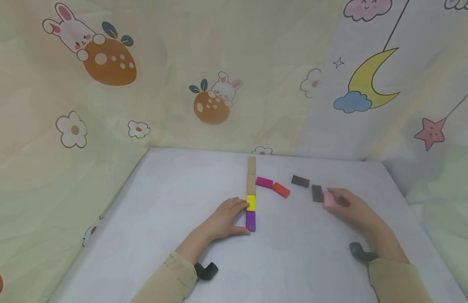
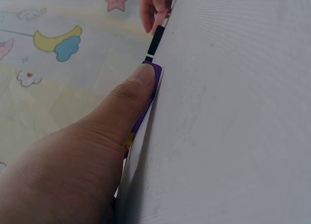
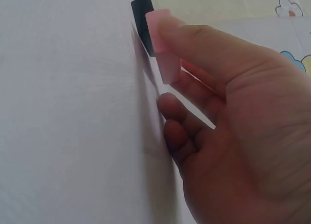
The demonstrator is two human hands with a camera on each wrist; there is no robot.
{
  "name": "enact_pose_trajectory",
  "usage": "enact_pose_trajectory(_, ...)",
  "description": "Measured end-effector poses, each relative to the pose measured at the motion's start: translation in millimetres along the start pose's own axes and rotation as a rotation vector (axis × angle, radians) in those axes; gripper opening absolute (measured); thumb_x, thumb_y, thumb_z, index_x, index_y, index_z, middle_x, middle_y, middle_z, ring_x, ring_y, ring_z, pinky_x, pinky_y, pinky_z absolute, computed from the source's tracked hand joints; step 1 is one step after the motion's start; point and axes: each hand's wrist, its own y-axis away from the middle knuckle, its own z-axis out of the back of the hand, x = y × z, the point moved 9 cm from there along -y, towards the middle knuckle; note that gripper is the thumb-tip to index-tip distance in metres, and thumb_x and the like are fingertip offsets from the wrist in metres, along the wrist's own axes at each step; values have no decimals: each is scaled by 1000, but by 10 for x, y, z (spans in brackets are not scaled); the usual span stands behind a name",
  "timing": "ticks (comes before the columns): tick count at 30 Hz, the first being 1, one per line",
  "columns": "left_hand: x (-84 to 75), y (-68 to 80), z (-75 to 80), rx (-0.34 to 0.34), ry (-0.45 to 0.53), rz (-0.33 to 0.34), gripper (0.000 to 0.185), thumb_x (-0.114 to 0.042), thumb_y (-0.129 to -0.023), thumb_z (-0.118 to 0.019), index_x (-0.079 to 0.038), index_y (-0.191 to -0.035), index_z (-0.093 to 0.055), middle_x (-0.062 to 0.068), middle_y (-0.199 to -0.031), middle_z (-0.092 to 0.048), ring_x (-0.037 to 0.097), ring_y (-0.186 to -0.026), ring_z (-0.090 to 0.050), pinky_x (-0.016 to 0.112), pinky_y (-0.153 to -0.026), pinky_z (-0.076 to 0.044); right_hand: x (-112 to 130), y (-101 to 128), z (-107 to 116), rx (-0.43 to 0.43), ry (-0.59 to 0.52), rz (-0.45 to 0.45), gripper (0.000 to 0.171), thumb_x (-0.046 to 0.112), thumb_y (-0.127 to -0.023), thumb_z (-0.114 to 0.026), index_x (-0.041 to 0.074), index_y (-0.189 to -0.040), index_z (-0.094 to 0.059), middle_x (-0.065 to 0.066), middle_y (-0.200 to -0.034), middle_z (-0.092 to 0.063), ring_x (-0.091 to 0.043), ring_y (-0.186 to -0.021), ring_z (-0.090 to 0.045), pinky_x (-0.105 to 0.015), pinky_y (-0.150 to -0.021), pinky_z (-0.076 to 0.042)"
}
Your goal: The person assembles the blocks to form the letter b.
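The left hand (image 1: 227,216) is, in the head view, resting spread, fingertips touching the yellow block (image 1: 251,202), while the right hand (image 1: 351,208) is pinching the pink block (image 1: 328,199) just beside a dark block (image 1: 317,193), toward the far right corner of the surface (image 1: 287,261). The left wrist view is showing more plainly the thumb lying on the purple block (image 2: 156,72)'s end. The right wrist view is revealing two loosely curled fingers below the pink block, which is looking light, stiff and smooth, probably best gripped by opposite faces.
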Motion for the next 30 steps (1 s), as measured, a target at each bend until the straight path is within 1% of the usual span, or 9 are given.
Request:
enact_pose_trajectory(3,3,1,-9,-2,-2,-3,85,-64,-80,-70,-27,-150,-40,-5,-156,-39,22,-149,-29,45,-123,-27,-20,-19,16,-6,-4,-5,88,75,-79,-61,41,-154,-27,-18,-159,-31,-48,-143,-29,-76,-103,-31)
enact_pose_trajectory(5,3,2,-16,-3,-5,-7,85,-64,-80,-70,-27,-150,-40,-5,-156,-39,22,-149,-29,45,-123,-27,2,-27,40,-18,16,30,88,74,-81,-60,38,-154,-28,-20,-156,-35,-48,-140,-33,-74,-102,-33)
enact_pose_trajectory(10,3,6,-25,-3,-12,-13,85,-65,-80,-69,-27,-151,-40,-5,-156,-39,22,-149,-29,46,-123,-27,193,-15,118,-60,83,198,83,65,-85,-63,24,-152,-36,-21,-142,-49,-43,-126,-48,-66,-97,-43)
enact_pose_trajectory(13,7,7,-20,-4,-10,-8,85,-65,-80,-69,-28,-151,-40,-5,-156,-39,22,-149,-29,46,-123,-27,317,4,138,-75,100,263,77,58,-87,-66,20,-150,-41,-18,-138,-53,-40,-118,-53,-60,-94,-48)
enact_pose_trajectory(15,6,8,-15,-6,-5,-7,85,-65,-80,-70,-28,-150,-40,-5,-156,-39,22,-149,-29,46,-123,-27,386,20,137,-77,109,289,74,52,-89,-68,18,-149,-42,-17,-136,-53,-38,-114,-55,-54,-91,-51)
enact_pose_trajectory(18,4,4,-17,-5,-4,-10,85,-66,-80,-69,-28,-151,-39,-5,-156,-39,22,-149,-29,46,-123,-28,468,42,138,-91,113,318,69,46,-89,-71,17,-146,-45,-14,-133,-55,-34,-108,-58,-45,-87,-52)
enact_pose_trajectory(20,-1,-1,-17,-5,-5,-12,85,-66,-80,-69,-28,-151,-39,-5,-156,-39,22,-149,-29,46,-123,-28,530,61,134,-92,111,344,66,41,-89,-72,16,-145,-47,-14,-134,-55,-32,-107,-58,-42,-85,-52)
enact_pose_trajectory(25,-5,-8,-9,-6,-10,-9,85,-65,-80,-69,-27,-150,-40,-5,-156,-39,21,-149,-29,45,-124,-27,632,74,100,-88,104,382,63,37,-89,-73,16,-144,-49,-13,-138,-54,-29,-107,-57,-40,-87,-52)
enact_pose_trajectory(30,1,-6,-14,0,-11,-2,85,-65,-80,-70,-27,-151,-40,-5,-156,-39,21,-150,-28,45,-124,-27,683,50,26,-66,104,373,63,38,-89,-73,20,-145,-49,-10,-137,-54,-28,-108,-57,-41,-89,-52)
